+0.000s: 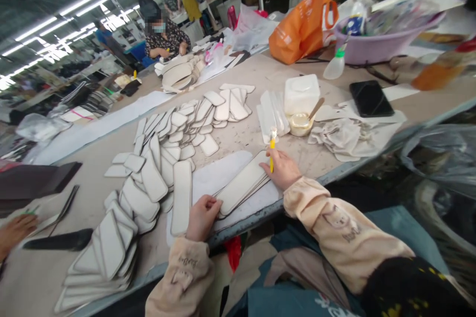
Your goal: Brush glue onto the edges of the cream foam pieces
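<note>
Yellow stick [272,156] in the right hand [283,168], pale strip [241,185] at the left hand [203,215].
The right fingers are closed on the stick, and its white tip [273,133] points to the far side. The left fingers are bent together and touch the strip's near left end; I cannot tell if they pinch it. The strip lies on other strips, over white paper [213,173], by the table's [238,139] near edge. Left is a big pile of pale pieces [145,193]. Far right are a small tub [299,130] and a black phone [371,99].
</note>
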Motion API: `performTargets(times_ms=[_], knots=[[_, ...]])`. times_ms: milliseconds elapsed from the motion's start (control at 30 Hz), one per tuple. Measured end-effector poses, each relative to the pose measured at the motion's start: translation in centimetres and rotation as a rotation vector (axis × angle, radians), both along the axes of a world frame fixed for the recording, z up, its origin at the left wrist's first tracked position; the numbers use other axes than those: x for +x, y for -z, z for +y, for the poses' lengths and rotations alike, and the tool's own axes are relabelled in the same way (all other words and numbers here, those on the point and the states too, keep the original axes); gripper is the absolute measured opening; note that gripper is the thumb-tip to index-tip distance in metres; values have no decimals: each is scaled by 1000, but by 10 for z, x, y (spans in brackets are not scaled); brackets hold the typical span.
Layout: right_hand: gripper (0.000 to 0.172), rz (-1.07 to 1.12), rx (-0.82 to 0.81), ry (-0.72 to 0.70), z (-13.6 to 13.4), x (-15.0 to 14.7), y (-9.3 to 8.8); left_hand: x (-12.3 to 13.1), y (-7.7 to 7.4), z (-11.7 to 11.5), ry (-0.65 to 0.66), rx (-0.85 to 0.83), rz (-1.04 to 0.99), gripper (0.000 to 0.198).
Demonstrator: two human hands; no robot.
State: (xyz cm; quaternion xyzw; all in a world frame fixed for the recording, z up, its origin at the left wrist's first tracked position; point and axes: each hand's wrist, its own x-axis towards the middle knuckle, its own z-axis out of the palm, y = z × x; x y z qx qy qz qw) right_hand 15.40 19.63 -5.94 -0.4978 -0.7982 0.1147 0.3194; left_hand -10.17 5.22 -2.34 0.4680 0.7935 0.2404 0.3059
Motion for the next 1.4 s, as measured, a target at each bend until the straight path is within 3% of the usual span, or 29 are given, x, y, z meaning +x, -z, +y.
performTargets(times_ms=[167, 300, 400, 500, 567, 667, 800, 1000, 1133, 1267, 1400], knots=[[26, -59, 20, 15, -2, 0, 4, 1, 4, -10, -77, 131, -13, 29], [26, -76, 33, 23, -1, 0, 6, 13, 3, -29, -94, 415, 223, 26], [26, -73, 33, 26, -2, 0, 7, 43, 0, -36, 195, 551, 398, 33], [29, -61, 31, 34, -2, -1, 8, 86, -4, -27, 518, 384, 470, 57], [31, -50, 30, 39, -3, -1, 8, 110, -4, -13, 602, 277, 511, 72], [31, -48, 30, 43, -3, 0, 8, 128, 0, 6, 599, 216, 564, 79], [34, -60, 14, 50, -3, 0, 8, 115, 3, 8, 624, 193, 587, 77], [32, -46, -4, 67, -2, -1, 10, 61, -1, -26, 702, 144, 581, 72], [33, 1, -12, 60, -2, 0, 10, 34, 10, -42, 720, 226, 641, 67], [37, 91, 6, 48, 1, 0, 11, 26, 26, -47, 731, 318, 699, 69], [29, 242, 18, 39, 0, -1, 7, 25, 28, -49, 731, 335, 687, 70]])
